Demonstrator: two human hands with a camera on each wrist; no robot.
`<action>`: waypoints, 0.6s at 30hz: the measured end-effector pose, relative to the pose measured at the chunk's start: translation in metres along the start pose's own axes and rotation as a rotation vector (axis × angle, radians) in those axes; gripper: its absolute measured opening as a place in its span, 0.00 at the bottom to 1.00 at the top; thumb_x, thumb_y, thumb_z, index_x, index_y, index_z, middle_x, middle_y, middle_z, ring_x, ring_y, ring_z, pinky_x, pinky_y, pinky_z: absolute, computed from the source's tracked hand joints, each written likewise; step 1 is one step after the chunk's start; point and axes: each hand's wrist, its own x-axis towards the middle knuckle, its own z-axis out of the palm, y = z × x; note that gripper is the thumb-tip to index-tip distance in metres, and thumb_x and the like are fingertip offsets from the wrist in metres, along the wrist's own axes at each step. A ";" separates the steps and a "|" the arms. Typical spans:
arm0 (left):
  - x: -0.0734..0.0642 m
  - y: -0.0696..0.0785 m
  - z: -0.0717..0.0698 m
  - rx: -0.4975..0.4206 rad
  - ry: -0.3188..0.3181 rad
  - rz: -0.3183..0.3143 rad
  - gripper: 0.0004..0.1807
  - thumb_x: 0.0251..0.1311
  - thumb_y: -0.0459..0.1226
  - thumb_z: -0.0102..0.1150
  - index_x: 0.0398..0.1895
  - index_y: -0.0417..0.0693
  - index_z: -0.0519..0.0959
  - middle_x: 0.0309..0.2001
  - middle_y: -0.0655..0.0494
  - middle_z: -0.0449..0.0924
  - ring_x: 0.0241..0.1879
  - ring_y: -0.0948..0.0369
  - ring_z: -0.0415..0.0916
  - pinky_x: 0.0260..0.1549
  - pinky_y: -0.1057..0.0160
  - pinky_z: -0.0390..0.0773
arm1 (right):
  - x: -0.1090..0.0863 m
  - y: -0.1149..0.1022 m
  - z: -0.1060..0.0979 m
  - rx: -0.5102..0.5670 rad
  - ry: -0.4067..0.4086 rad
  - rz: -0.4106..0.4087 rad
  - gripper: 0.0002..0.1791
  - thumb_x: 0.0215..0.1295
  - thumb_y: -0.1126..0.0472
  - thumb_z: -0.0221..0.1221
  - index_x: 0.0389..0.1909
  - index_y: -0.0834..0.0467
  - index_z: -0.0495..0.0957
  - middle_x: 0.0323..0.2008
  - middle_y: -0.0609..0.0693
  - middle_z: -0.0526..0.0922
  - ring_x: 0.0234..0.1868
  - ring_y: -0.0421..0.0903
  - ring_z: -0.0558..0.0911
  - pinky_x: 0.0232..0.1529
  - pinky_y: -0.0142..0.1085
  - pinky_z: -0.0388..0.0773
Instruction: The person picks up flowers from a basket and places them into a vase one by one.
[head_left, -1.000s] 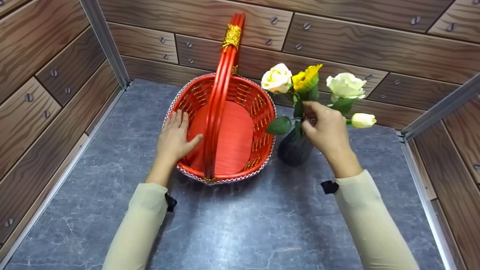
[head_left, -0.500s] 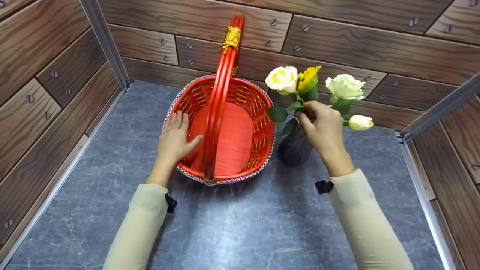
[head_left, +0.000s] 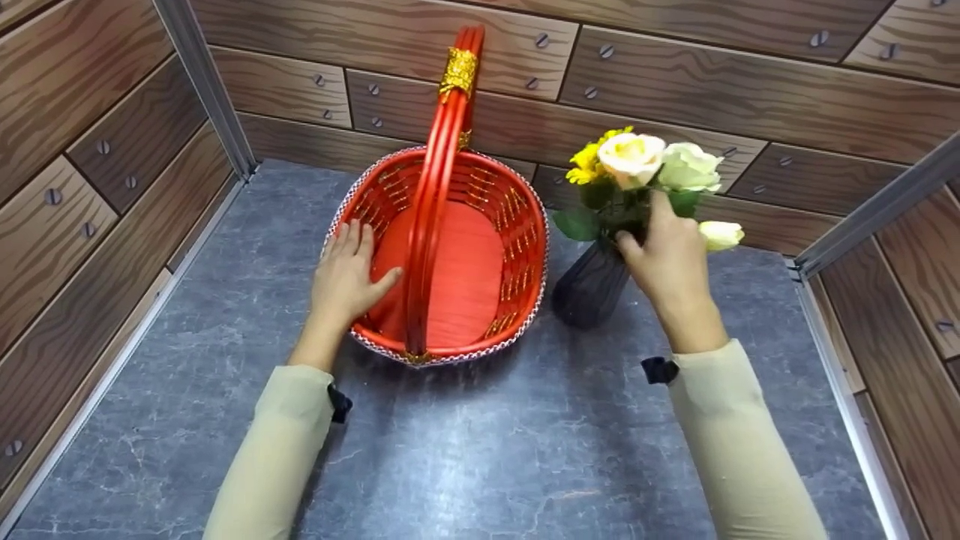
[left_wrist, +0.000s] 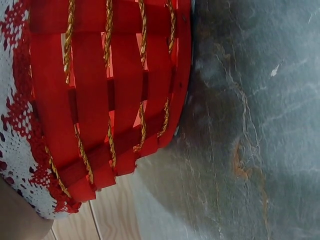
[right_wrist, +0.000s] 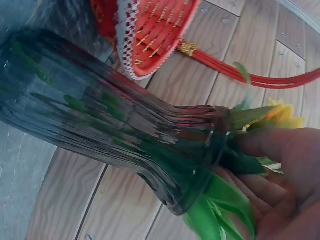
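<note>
My left hand rests with straight fingers on the left rim of a red woven basket; in the left wrist view the basket's side fills much of the picture. To the basket's right, a dark, see-through ribbed vase holds artificial flowers. My right hand pinches flower stems just above its mouth. A peach-white rose, a yellow flower, a pale green rose and a cream tulip show around that hand. In the right wrist view, green leaves overhang the glass rim beside the fingers.
The basket's tall red handle, wrapped in gold, arches over its middle. Wood-patterned panels stand behind and at both sides, with metal strips along the edges of the grey marbled surface.
The peach-white rose has shifted right, close to the pale green rose, while the yellow flower now shows left of it. My right hand moved slightly right; my left hand stays on the basket.
</note>
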 end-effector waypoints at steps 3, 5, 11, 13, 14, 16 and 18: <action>0.002 0.000 0.001 -0.039 0.019 0.009 0.48 0.55 0.64 0.45 0.69 0.39 0.53 0.69 0.39 0.49 0.69 0.46 0.42 0.67 0.51 0.44 | -0.008 -0.003 -0.008 0.062 0.105 -0.001 0.29 0.49 0.60 0.64 0.55 0.58 0.71 0.35 0.66 0.82 0.35 0.64 0.80 0.38 0.54 0.75; 0.003 -0.002 0.000 -0.120 0.073 0.017 0.46 0.56 0.62 0.47 0.69 0.40 0.55 0.69 0.41 0.50 0.69 0.46 0.44 0.66 0.50 0.45 | -0.017 -0.006 -0.014 0.116 0.186 -0.022 0.28 0.49 0.61 0.64 0.55 0.56 0.72 0.36 0.59 0.84 0.35 0.56 0.83 0.39 0.46 0.79; 0.001 -0.010 -0.009 -0.576 0.459 0.074 0.30 0.57 0.42 0.59 0.62 0.41 0.67 0.62 0.44 0.66 0.63 0.51 0.61 0.63 0.56 0.56 | -0.046 -0.012 -0.030 0.247 0.353 -0.149 0.22 0.49 0.65 0.64 0.49 0.55 0.78 0.39 0.49 0.84 0.37 0.45 0.83 0.36 0.27 0.78; -0.005 -0.009 -0.021 -0.655 0.560 0.095 0.28 0.55 0.38 0.60 0.60 0.41 0.70 0.59 0.45 0.70 0.60 0.53 0.65 0.62 0.59 0.59 | -0.055 -0.010 -0.031 0.261 0.364 -0.196 0.21 0.49 0.64 0.64 0.48 0.55 0.79 0.39 0.48 0.84 0.38 0.44 0.83 0.38 0.26 0.78; -0.010 -0.005 -0.029 -0.672 0.597 0.102 0.28 0.54 0.37 0.61 0.60 0.41 0.70 0.58 0.46 0.71 0.60 0.55 0.66 0.61 0.59 0.61 | -0.059 -0.008 -0.032 0.265 0.360 -0.222 0.21 0.49 0.64 0.65 0.48 0.55 0.79 0.40 0.48 0.84 0.39 0.45 0.83 0.39 0.27 0.78; -0.024 0.007 -0.050 -0.676 0.666 0.134 0.28 0.53 0.37 0.60 0.60 0.43 0.71 0.57 0.48 0.73 0.57 0.55 0.68 0.59 0.59 0.63 | -0.068 -0.004 -0.032 0.256 0.323 -0.275 0.22 0.49 0.63 0.65 0.49 0.55 0.79 0.43 0.47 0.83 0.39 0.46 0.82 0.41 0.30 0.77; -0.042 0.025 -0.073 -0.660 0.756 0.189 0.26 0.54 0.38 0.58 0.58 0.43 0.73 0.53 0.49 0.76 0.53 0.55 0.70 0.54 0.58 0.67 | -0.078 0.001 -0.031 0.234 0.228 -0.331 0.24 0.49 0.59 0.66 0.51 0.55 0.77 0.46 0.47 0.81 0.43 0.46 0.80 0.47 0.36 0.75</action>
